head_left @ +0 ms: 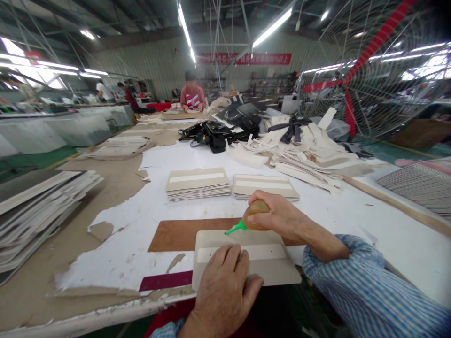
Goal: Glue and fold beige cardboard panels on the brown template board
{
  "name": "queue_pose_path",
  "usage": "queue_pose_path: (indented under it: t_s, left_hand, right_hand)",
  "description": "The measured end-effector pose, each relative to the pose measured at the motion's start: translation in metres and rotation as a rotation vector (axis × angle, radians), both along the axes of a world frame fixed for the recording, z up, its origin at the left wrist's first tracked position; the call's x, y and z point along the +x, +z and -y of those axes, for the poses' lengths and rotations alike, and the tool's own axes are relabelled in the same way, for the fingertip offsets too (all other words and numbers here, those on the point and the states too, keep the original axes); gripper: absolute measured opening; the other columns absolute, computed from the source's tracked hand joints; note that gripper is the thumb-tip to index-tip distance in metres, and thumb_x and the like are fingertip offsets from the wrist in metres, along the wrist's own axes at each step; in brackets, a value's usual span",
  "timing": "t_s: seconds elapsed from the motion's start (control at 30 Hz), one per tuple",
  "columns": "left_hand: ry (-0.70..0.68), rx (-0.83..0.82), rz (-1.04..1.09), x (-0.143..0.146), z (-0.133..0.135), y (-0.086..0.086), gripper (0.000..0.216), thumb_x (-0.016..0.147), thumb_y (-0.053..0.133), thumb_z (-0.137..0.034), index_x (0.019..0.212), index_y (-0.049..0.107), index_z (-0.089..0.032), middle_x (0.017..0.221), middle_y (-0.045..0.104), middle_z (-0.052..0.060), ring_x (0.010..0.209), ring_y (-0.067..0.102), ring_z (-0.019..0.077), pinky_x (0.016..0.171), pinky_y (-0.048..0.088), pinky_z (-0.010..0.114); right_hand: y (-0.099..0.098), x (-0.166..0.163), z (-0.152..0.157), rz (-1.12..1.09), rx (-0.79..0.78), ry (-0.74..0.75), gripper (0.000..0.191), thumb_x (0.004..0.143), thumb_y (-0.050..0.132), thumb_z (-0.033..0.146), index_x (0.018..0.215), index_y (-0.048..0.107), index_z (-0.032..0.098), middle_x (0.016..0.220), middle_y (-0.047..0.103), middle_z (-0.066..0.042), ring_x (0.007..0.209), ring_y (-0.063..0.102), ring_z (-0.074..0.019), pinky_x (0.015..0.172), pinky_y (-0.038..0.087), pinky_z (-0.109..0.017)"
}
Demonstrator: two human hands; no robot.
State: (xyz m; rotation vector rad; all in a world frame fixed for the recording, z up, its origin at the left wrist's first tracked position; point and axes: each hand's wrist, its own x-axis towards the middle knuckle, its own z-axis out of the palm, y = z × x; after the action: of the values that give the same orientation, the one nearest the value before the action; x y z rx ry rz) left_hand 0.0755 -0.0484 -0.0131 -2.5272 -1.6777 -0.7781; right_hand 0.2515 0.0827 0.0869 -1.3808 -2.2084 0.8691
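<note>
Left hand: ours [225, 286] lies flat, palm down on the panel [278, 273]; fingers extended, thumb spread off to the right. We press, not grip.
Right hand: ours [276, 213] is wrapped round the bottle [260, 206], thumb on the near side, index finger over the far side.
Panel: directly under our left fingers, showing past them on both sides; its far edge is just beyond the fingertips.
Pale strip: [269, 252] runs across the panel; our left fingertips cover part of it.
Nozzle: green [237, 227], sticks out leftward and down from our right fingers; tip just beyond our left fingertips, at the panel's far part. Can't tell if it touches.
Brown sheet: [183, 234] beyond our left fingers, partly under the panel.
Maroon piece: [166, 280] left of our left hand, by the panel's left edge.
Left stack: [198, 180] beyond our left fingertips, well apart.
Right stack: [266, 184] just beyond our right fingers, next to the left stack.
Black bags: [211, 134] farther out, past both stacks.
Scraps: [313, 148] beyond our right hand, off to the right.
Co-worker: [193, 98] far past our fingers, at the table's other end.
</note>
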Motion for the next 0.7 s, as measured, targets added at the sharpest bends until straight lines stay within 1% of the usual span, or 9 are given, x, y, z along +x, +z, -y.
queue_pose_path:
  t_s: [0.07, 0.17, 0.27, 0.33, 0.43, 0.5, 0.6, 0.63, 0.7]
  left_hand:
    - [-0.001, -0.001, -0.001, 0.0, 0.001, 0.0, 0.037, 0.089, 0.075, -0.035, 0.119, 0.068, -0.015, 0.121, 0.069, 0.011, 0.113, 0.061, 0.0325, 0.099, 0.059, 0.051]
    - [0.005, 0.011, -0.005, 0.0, 0.001, -0.001, 0.037, 0.089, 0.075, -0.035, 0.119, 0.068, -0.015, 0.122, 0.07, 0.011, 0.113, 0.061, 0.0328, 0.1, 0.059, 0.05]
    - [0.005, 0.011, -0.005, 0.0, 0.001, -0.002, 0.038, 0.089, 0.074, -0.035, 0.12, 0.068, -0.014, 0.123, 0.07, 0.012, 0.113, 0.061, 0.0327, 0.1, 0.059, 0.05]
    - [0.001, 0.007, -0.003, 0.0, 0.001, -0.003, 0.039, 0.089, 0.075, -0.036, 0.121, 0.067, -0.014, 0.124, 0.069, 0.012, 0.115, 0.061, 0.0327, 0.101, 0.059, 0.051]
    - [0.0, 0.026, -0.003, 0.0, 0.0, -0.004, 0.042, 0.089, 0.075, -0.039, 0.123, 0.067, -0.015, 0.125, 0.07, 0.012, 0.116, 0.062, 0.0329, 0.101, 0.059, 0.05]
    - [-0.004, 0.058, -0.011, -0.001, 0.0, -0.005, 0.044, 0.089, 0.075, -0.041, 0.123, 0.067, -0.014, 0.124, 0.07, 0.012, 0.114, 0.063, 0.0326, 0.1, 0.06, 0.049]
    - [-0.008, 0.091, -0.03, -0.003, -0.001, -0.008, 0.045, 0.088, 0.075, -0.042, 0.123, 0.067, -0.015, 0.124, 0.072, 0.011, 0.113, 0.064, 0.0322, 0.098, 0.061, 0.048]
    - [-0.007, 0.1, -0.033, -0.004, -0.002, -0.009, 0.045, 0.088, 0.075, -0.042, 0.123, 0.067, -0.015, 0.124, 0.072, 0.011, 0.113, 0.065, 0.0322, 0.099, 0.061, 0.049]
    - [-0.011, 0.118, -0.047, -0.007, -0.003, -0.013, 0.045, 0.089, 0.073, -0.042, 0.125, 0.067, -0.016, 0.125, 0.072, 0.01, 0.114, 0.065, 0.0318, 0.1, 0.06, 0.049]
  right_hand:
    - [0.002, -0.001, 0.001, 0.008, 0.014, 0.008, 0.022, 0.075, 0.072, 0.037, 0.089, 0.062, 0.024, 0.074, 0.066, 0.002, 0.07, 0.058, -0.0188, 0.059, 0.036, -0.03]
    - [0.002, 0.007, 0.0, 0.032, 0.02, -0.01, 0.022, 0.075, 0.072, 0.038, 0.089, 0.062, 0.024, 0.075, 0.067, 0.002, 0.07, 0.058, -0.0193, 0.06, 0.038, -0.031]
    - [0.001, 0.022, -0.001, 0.025, -0.003, -0.049, 0.021, 0.075, 0.07, 0.039, 0.088, 0.063, 0.025, 0.074, 0.066, 0.001, 0.07, 0.057, -0.0196, 0.06, 0.039, -0.031]
    - [0.0, 0.033, -0.001, 0.009, -0.019, -0.088, 0.022, 0.072, 0.07, 0.039, 0.087, 0.063, 0.025, 0.072, 0.065, 0.001, 0.069, 0.056, -0.0197, 0.06, 0.039, -0.032]
    - [-0.007, 0.05, 0.003, -0.038, -0.062, -0.165, 0.026, 0.068, 0.07, 0.041, 0.088, 0.064, 0.025, 0.066, 0.063, 0.003, 0.065, 0.055, -0.0197, 0.059, 0.039, -0.031]
    - [-0.019, 0.064, 0.005, -0.167, -0.113, -0.226, 0.035, 0.068, 0.075, 0.046, 0.095, 0.065, 0.025, 0.068, 0.065, 0.003, 0.066, 0.057, -0.0203, 0.059, 0.041, -0.031]
    - [-0.044, 0.089, 0.007, -0.529, -0.211, -0.393, 0.053, 0.066, 0.083, 0.051, 0.108, 0.066, 0.024, 0.087, 0.074, -0.003, 0.079, 0.067, -0.0252, 0.066, 0.05, -0.034]
    - [-0.053, 0.097, 0.007, -0.659, -0.245, -0.461, 0.054, 0.066, 0.084, 0.052, 0.109, 0.067, 0.023, 0.094, 0.076, -0.006, 0.084, 0.069, -0.0274, 0.069, 0.053, -0.036]
    - [-0.066, 0.115, 0.006, -0.899, -0.3, -0.602, 0.049, 0.068, 0.083, 0.052, 0.106, 0.071, 0.023, 0.101, 0.077, -0.01, 0.086, 0.071, -0.0299, 0.067, 0.057, -0.039]
